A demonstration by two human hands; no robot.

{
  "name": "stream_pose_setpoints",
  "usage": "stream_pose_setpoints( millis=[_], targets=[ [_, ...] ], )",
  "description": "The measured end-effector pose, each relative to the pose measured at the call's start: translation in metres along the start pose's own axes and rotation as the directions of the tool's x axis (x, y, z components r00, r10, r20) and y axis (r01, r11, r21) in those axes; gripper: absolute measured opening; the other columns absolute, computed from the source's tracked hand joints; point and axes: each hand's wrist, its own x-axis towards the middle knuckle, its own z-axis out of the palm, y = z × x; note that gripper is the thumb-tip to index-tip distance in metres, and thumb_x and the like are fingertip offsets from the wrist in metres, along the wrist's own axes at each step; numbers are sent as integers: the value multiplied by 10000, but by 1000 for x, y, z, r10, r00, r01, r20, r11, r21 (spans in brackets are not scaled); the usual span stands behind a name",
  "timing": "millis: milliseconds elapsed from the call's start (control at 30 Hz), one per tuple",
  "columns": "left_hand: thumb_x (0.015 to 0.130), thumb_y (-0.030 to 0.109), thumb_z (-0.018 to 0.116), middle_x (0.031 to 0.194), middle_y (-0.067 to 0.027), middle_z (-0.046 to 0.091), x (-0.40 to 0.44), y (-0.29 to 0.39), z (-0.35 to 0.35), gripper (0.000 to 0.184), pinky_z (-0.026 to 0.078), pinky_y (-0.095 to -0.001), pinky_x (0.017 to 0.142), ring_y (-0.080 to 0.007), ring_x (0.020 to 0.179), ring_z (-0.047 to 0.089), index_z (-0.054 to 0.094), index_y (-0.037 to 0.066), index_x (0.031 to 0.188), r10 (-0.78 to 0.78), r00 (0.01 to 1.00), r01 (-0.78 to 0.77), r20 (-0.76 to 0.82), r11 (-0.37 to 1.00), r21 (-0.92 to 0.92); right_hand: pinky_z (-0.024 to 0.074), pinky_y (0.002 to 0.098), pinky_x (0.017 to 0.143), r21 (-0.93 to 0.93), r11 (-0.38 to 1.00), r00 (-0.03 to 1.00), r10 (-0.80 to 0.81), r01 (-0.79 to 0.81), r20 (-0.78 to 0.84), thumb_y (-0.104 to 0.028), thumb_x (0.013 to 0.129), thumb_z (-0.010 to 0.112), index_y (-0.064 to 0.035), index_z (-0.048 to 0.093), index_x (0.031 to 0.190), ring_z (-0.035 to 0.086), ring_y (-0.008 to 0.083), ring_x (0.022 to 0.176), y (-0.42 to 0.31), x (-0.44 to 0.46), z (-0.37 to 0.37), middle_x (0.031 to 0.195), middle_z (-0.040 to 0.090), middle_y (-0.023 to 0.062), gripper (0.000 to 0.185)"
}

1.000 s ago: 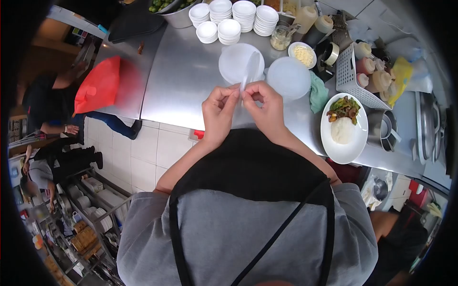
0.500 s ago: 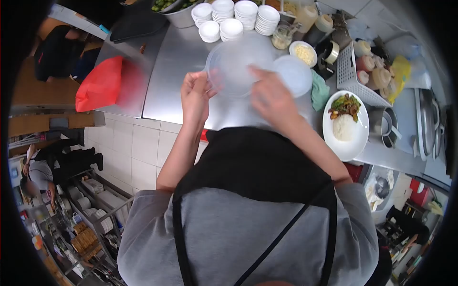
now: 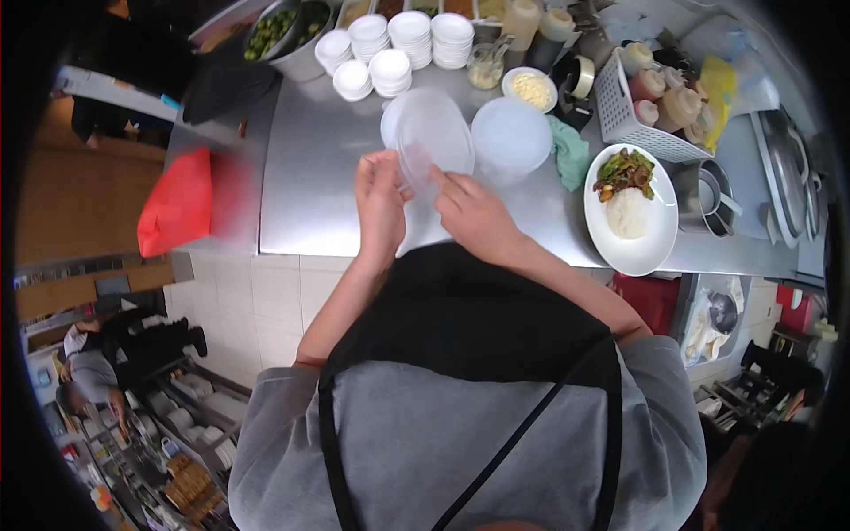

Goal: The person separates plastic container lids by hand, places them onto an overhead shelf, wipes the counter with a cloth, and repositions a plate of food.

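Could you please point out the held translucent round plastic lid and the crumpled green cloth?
Held translucent round plastic lid (image 3: 436, 131): head view, middle of its face.
Crumpled green cloth (image 3: 570, 154): head view, its middle.

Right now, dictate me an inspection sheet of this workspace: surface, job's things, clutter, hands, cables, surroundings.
Surface: shiny grey metal counter.
Job's things: round translucent plastic lid, raised, partly hiding another round translucent piece; round translucent plastic container to the right.
Clutter: stacked small white dishes, crumpled green cloth, oval white plate with food.
Hands: left hand grips the lid's edge; right hand has fingers by the lid, contact unclear.
Cables: nothing seen.
Surroundings: pale tiled floor, red plastic bag, another person lower left.
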Motion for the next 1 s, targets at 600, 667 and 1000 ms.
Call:
stream_pose_setpoints(
  millis=[600,667,1000],
  targets=[
    [812,13,500,1040,-114,532,56,-55,69,376,439,-301,806,-198,926,539,429,35,1180,-75,992,53,100,977,207,432,279,660,694,434,505,855,-574,-117,-83,797,559,-43,534,1147,520,185,676,115,-40,-21,758,555,118,353],
    [796,16,522,1061,-132,534,76,-71,71,424,442,-303,802,-221,935,547,423,27,1209,-20,995,-19,102,930,367,432,283,661,569,491,473,860,-659,-193,-69,789,557,-44,553,1123,528,195,686,137,-45,-18,811,567,127,335],
    [739,227,591,1272,-234,369,117,-146,51,691,315,-400,979,-365,1185,362,257,83,1326,-101,951,-240,293,358,902,393,352,888,521,305,343,939,-797,-25,-373,772,611,43,452,1169,519,296,1023,158,-67,15,1137,511,202,597]
  ],
)
